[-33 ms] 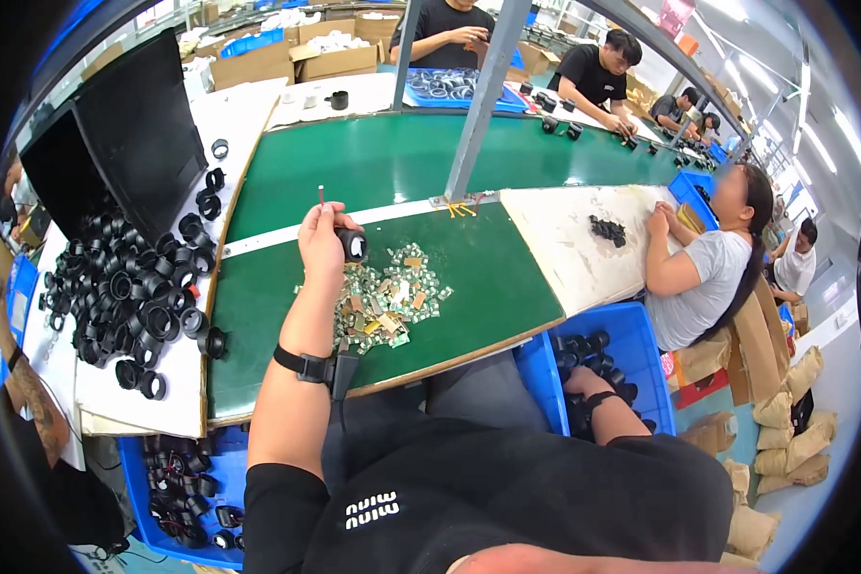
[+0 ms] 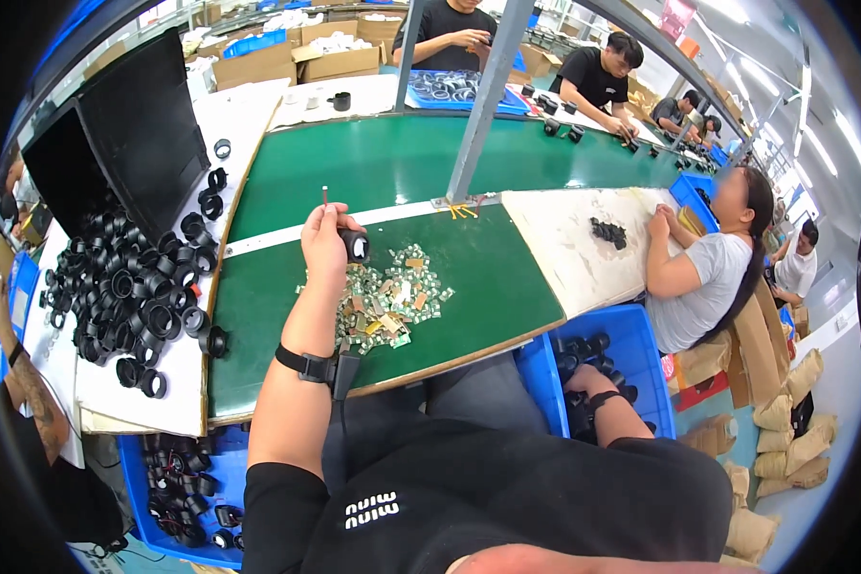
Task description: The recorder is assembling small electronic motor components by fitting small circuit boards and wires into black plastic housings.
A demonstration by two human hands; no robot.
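Observation:
Above the green work surface, my left hand (image 2: 325, 244) is closed around a black round housing (image 2: 357, 247). A thin red wire (image 2: 325, 197) with a small white connector at its tip sticks up from between its fingers. Just below this hand lies a heap of small circuit boards (image 2: 392, 304), green, white and tan. My right hand (image 2: 584, 379) reaches down into a blue bin (image 2: 648, 344) at my right side, among black round housings (image 2: 595, 342). Its fingers are hidden there, so its grip does not show.
Loose black rings (image 2: 124, 284) are piled on the white table at left, by a tipped black box (image 2: 143, 124). A second blue bin (image 2: 163, 536) with black parts stands lower left. A grey post (image 2: 483, 115) rises beyond the boards. A co-worker (image 2: 713, 258) sits at right.

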